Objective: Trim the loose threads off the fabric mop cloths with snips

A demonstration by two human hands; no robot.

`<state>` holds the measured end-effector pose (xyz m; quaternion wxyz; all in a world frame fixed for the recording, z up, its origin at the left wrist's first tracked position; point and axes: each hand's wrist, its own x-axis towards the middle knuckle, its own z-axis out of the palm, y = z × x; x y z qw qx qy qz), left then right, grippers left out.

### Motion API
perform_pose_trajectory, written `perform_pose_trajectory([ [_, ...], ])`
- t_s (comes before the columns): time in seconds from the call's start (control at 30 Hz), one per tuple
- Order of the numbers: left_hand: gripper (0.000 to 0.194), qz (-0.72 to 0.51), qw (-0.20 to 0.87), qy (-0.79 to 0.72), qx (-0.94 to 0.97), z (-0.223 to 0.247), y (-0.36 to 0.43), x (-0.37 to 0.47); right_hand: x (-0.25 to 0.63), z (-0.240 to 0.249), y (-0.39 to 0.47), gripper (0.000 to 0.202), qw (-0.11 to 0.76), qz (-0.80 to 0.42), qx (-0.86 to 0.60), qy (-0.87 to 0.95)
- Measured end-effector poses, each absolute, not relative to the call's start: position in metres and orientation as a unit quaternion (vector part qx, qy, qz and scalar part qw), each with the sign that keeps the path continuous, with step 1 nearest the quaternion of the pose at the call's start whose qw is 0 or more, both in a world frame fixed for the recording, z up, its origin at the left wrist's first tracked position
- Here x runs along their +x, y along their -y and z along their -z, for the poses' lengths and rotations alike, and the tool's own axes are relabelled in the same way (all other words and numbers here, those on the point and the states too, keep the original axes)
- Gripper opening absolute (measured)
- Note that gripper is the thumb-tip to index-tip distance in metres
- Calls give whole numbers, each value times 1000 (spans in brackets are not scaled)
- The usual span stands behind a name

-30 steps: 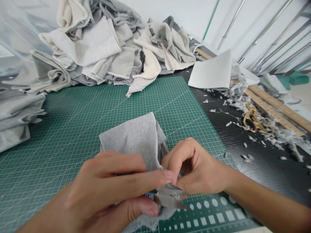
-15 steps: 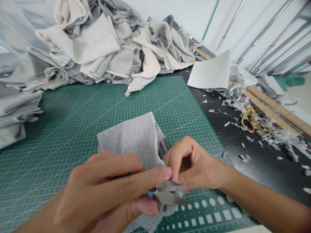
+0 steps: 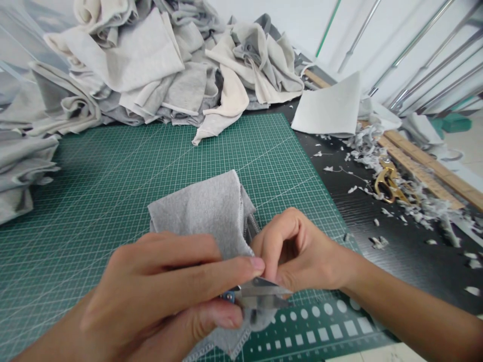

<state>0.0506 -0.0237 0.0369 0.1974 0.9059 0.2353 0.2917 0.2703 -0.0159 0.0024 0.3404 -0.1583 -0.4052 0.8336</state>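
My left hand (image 3: 166,296) is closed around small thread snips (image 3: 260,292), whose metal blades point right beneath its forefinger. Thumb and fingers of my right hand (image 3: 298,251) pinch the edge of a grey piece of fabric (image 3: 199,203), close to the blade tips. The fabric lies folded, with a pale overlocked seam along its right edge, and part of it hangs below the snips. Fingers cover the spot where the blades meet the cloth.
A green cutting mat (image 3: 94,176) lies under the work. Behind it rises a heap of grey and cream fabric (image 3: 151,60). On the black table (image 3: 354,226) to the right are gold-handled scissors (image 3: 388,186), wooden rulers (image 3: 426,168) and fabric scraps (image 3: 381,242).
The snips' blades have come closer together, with their lower blade now higher. Both hands keep nearly the same place on the cloth.
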Motion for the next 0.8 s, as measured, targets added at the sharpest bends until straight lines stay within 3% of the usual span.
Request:
perform_pose_trajectory([
  [0.53, 28, -312, 208, -264, 889, -33, 25, 50, 269, 4, 16, 17, 366, -820, -138, 418],
  [0.8, 29, -319, 198, -282, 883, -32, 26, 49, 270, 4, 16, 11, 364, -826, -130, 410],
])
